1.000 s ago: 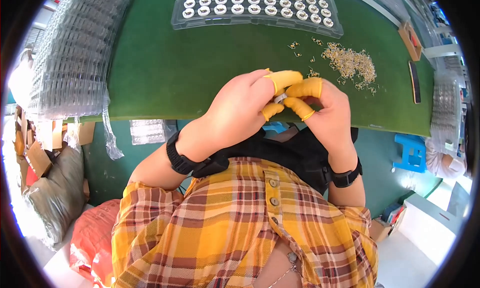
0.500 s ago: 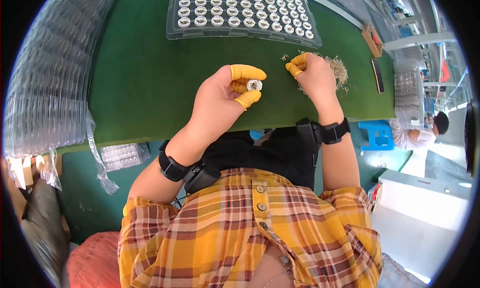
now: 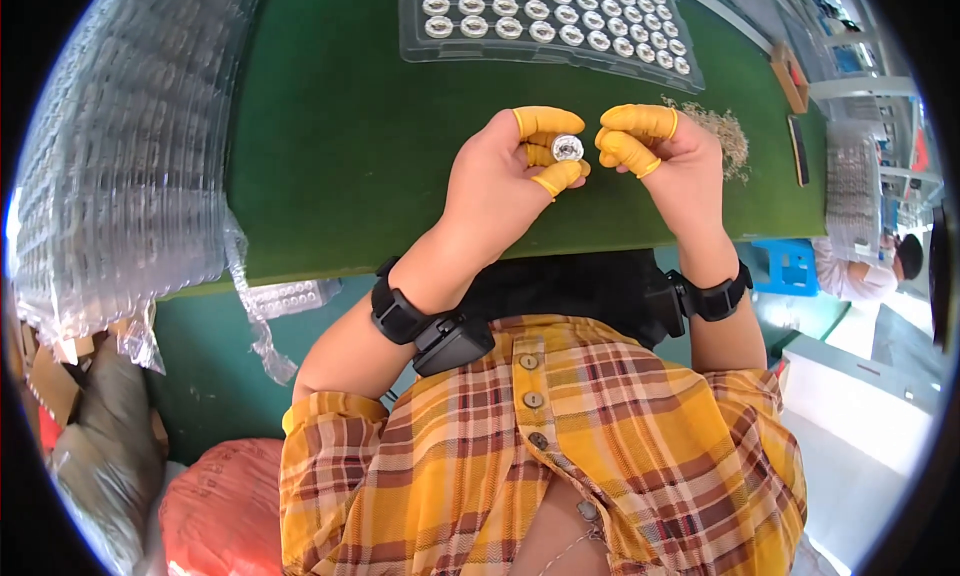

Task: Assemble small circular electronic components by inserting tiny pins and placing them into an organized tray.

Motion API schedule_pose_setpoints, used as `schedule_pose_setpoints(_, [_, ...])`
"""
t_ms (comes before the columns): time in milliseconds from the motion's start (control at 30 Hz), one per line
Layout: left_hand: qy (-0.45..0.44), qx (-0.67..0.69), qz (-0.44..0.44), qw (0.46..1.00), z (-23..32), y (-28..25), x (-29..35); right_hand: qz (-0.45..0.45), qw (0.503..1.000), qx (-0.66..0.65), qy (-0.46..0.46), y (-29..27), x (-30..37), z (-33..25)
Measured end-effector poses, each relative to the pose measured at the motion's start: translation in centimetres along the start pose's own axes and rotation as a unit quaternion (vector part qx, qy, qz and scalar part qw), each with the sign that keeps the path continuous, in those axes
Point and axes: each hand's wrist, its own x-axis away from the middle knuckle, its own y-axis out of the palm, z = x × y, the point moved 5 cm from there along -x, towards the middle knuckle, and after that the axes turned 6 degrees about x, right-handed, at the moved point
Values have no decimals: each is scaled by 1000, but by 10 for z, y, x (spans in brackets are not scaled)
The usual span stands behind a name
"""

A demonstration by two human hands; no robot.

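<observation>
Between the yellow-capped thumb and fingers of my left hand [image 3: 500, 171] sits a small round silvery part [image 3: 567, 149] with a dark-detailed centre. My right hand [image 3: 672, 156], also in yellow finger cots, is close to the right of it, thumb and fingertips pinched together. Whatever lies in that pinch is too small or hidden to make out. Behind the right hand is a loose pile of tiny pale wiry pieces [image 3: 728, 141]. At the far side a clear tray [image 3: 545, 56] holds rows of the same kind of round parts.
Tall stacks of clear plastic trays [image 3: 140, 156] rise at the left edge of the green table [image 3: 330, 156]. On the far right lie a black bar-shaped object [image 3: 798, 150] and a small wooden box [image 3: 789, 78]. Beyond are a blue stool [image 3: 788, 266] and another person [image 3: 868, 271].
My right hand has come away from the pile of tiny pieces, leftward to the round part. The left hand still holds that part. The whole view has shifted a little.
</observation>
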Motion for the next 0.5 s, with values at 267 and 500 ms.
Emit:
schedule_pose_setpoints(267, [48, -119, 46, 991, 11, 7, 10, -34, 995, -79, -42, 1, 4, 9])
schedule_pose_setpoints(500, [92, -179, 41, 979, 4, 50, 10, 41, 988, -20, -147, -29, 27, 10])
